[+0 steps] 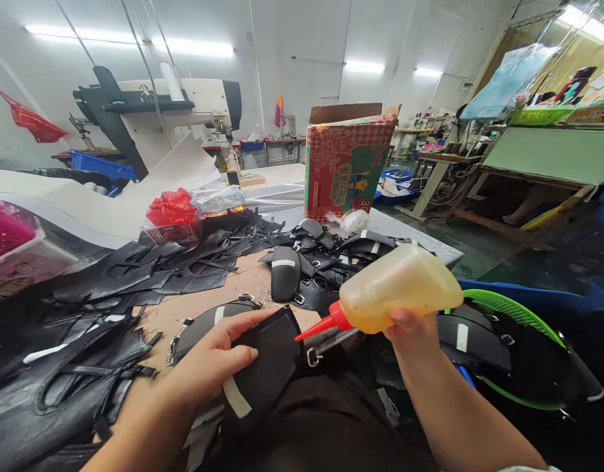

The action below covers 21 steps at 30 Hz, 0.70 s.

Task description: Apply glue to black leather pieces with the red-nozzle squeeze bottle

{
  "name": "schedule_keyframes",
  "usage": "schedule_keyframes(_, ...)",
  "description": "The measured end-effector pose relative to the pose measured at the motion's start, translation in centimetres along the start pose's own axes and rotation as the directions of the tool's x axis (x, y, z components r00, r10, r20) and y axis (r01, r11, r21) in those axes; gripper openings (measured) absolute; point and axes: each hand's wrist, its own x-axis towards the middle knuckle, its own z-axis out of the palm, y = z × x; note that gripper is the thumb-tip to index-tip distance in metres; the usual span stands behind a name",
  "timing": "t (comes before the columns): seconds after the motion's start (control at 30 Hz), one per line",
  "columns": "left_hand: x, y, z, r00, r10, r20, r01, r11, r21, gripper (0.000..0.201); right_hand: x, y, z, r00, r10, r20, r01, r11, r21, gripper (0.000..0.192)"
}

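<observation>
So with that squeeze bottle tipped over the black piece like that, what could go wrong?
The right hand holds the glue bottle tilted, with its red nozzle right at the edge of the black leather piece. A hard squeeze might flood past that edge. The left hand pins the piece close to the tip, so its fingers could get sticky. Stray drops might also land on the metal ring just below.

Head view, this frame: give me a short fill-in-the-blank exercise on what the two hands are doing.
1. The right hand holds a squeeze bottle with a ____ nozzle.
2. The liquid in the bottle is ____ in colour.
3. The left hand presses on a ____ leather piece.
4. The patterned cardboard box stands ____ the hands.

Missing words: red; yellow; black; behind
</observation>
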Motion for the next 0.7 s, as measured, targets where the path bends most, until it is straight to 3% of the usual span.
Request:
schedule_keyframes(0.17, 0.1, -0.2, -0.2, 1.000, 0.021, -0.010, -0.021, 1.000, -0.003, 0.044, 0.2, 0.1, 0.8, 0.996, -0.094, -0.011, 0.093, 0.995, -0.023, 0.043)
schedule_keyframes(0.37, 0.3, -0.4, -0.6, 0.998, -0.004, -0.063, 0.002, 1.000, -0.026, 0.046, -0.2, 0.4, -0.2, 1.000, -0.014, -0.017, 0.014, 1.000, -0.026, 0.048)
schedule_keyframes(0.53, -0.1, -0.2, 0.3, 0.990, 0.030, -0.140, -0.037, 0.998, -0.050, 0.045, -0.4, -0.3, 1.0, 0.997, 0.016, -0.070, -0.016, 1.000, -0.004, 0.064)
schedule_keyframes(0.7, 0.0, -0.4, 0.5, 0.977, 0.061, -0.204, -0.069, 0.997, -0.031, 0.049, -0.6, -0.7, 1.2, 0.999, 0.030, -0.035, -0.029, 0.999, 0.020, 0.062)
